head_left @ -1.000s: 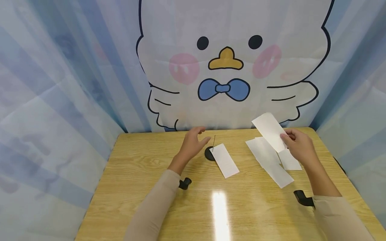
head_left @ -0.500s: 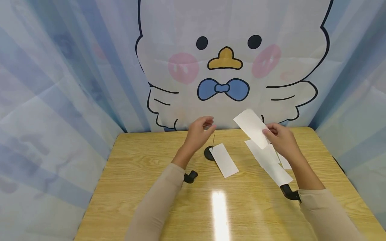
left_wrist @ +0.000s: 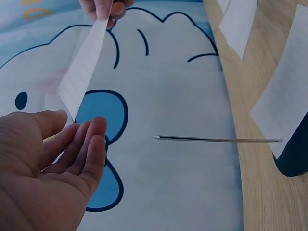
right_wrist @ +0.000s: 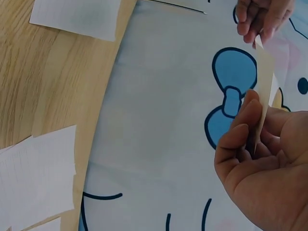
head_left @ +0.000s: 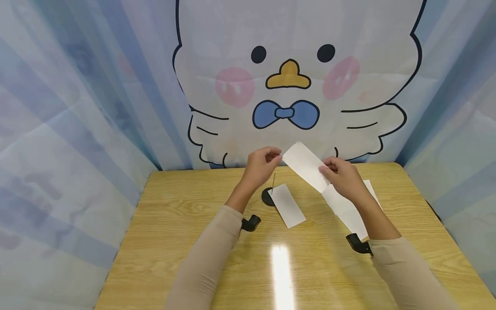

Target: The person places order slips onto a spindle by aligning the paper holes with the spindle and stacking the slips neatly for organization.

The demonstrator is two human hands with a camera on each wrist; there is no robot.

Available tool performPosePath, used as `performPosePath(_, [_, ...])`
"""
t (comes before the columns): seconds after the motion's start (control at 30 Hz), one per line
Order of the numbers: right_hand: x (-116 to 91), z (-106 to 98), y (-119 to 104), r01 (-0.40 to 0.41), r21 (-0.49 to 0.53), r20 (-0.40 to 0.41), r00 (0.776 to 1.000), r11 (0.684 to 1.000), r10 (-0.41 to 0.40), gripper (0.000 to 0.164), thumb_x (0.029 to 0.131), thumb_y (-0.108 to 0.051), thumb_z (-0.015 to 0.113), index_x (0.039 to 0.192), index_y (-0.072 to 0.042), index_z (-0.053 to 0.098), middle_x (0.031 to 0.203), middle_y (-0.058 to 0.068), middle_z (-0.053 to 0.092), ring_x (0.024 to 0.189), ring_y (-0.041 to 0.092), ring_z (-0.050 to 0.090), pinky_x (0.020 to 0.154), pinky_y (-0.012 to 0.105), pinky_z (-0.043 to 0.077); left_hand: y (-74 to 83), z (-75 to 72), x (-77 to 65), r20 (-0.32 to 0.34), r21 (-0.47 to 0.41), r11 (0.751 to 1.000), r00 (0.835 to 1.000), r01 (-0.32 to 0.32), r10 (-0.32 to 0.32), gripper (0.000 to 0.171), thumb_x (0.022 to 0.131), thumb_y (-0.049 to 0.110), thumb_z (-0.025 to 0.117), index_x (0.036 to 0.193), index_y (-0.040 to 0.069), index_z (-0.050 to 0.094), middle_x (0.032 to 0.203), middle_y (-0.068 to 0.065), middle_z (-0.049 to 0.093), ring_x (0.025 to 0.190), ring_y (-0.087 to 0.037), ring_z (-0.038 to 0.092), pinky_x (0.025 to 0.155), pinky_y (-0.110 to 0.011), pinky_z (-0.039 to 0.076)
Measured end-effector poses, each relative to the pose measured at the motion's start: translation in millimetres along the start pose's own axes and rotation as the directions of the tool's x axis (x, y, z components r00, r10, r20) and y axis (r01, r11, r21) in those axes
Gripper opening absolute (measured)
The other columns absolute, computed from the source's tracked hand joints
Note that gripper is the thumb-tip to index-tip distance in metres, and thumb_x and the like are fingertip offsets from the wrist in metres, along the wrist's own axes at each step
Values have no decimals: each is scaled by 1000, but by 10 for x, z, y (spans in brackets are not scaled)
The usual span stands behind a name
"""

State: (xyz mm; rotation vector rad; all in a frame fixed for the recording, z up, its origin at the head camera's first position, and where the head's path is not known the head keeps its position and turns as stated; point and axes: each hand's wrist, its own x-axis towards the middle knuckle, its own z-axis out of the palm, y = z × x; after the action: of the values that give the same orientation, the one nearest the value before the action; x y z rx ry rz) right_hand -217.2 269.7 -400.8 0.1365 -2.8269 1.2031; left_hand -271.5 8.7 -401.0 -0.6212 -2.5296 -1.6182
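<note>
Over the last second the white slip [head_left: 306, 165] has travelled leftward, from the right part of the head view to just right of its centre, raised above the counter [head_left: 186, 267]. The right hand [head_left: 342, 178] has come across with it, its fingers [right_wrist: 245, 115] pinching the slip near the lower right end. The left hand [head_left: 261, 167] has moved up and to the right over the same time, so that its fingertips, apart from the slip earlier, now meet its upper left corner. The left fingers [left_wrist: 96, 126] are gently curved, thumb on one side; whether they pinch the corner I cannot tell. Below the left hand, near the middle of the frame, the thin upright spike [head_left: 274, 181] on its round black base [head_left: 266, 196] stands where it was, and the second slip [head_left: 287, 206] lies as before, upper corner at the foot of the spike, lower end sloping down to the right. The loose papers [head_left: 345, 211] at right centre are now partly covered by the right hand and forearm. Behind, the curtain [head_left: 286, 142] with its cartoon face looks unchanged.
</note>
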Motion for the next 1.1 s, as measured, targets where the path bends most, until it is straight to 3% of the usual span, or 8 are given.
performPosePath(0.17, [21, 87, -36, 34, 1, 11, 999, 999, -34, 30, 107, -26, 58, 119, 0, 67, 106, 18, 72, 89, 25, 64, 71, 29, 52, -16, 14, 1, -3, -29, 999, 1000, 29, -30, 20, 101, 12, 68, 118, 4, 74, 102, -9, 73, 94, -25, 70, 78, -25, 59])
performPosePath(0.3, [40, 141, -54, 46, 13, 15, 999, 999, -46, 28, 107, -23, 59, 117, 0, 68, 105, 18, 72, 90, 25, 65, 73, 30, 52, -51, 20, 0, -38, -43, 998, 998, 42, -44, 16, 99, 8, 69, 113, 4, 76, 98, -9, 72, 88, -22, 69, 74, -24, 58])
performPosePath(0.53, [51, 229, -20, 35, 14, 55, 998, 999, -36, 30, 108, -24, 57, 122, 1, 65, 115, 19, 71, 106, 33, 68, 86, 43, 54, -108, 22, -1, -58, -25, 998, 996, 61, -62, 14, 99, 7, 70, 110, 4, 76, 95, -9, 71, 84, -19, 66, 71, -23, 56])
performPosePath(0.83, [42, 358, 85, 21, 22, 104, 994, 1000, -23, 24, 107, -20, 58, 122, -1, 65, 107, 15, 72, 91, 24, 65, 76, 35, 51, -183, 51, -18, -32, -40, 993, 993, 114, -116, 14, 98, 4, 69, 109, 1, 77, 95, -12, 72, 84, -20, 68, 73, -25, 60])
performPosePath(1.1, [14, 443, 137, 3, 41, 135, 991, 999, -9, 25, 107, -21, 59, 123, -3, 64, 109, 14, 72, 100, 28, 69, 82, 39, 53, -310, 94, -10, -29, -21, 991, 990, 136, -136, 14, 99, 5, 68, 108, 2, 78, 96, -11, 74, 85, -21, 70, 74, -26, 60])
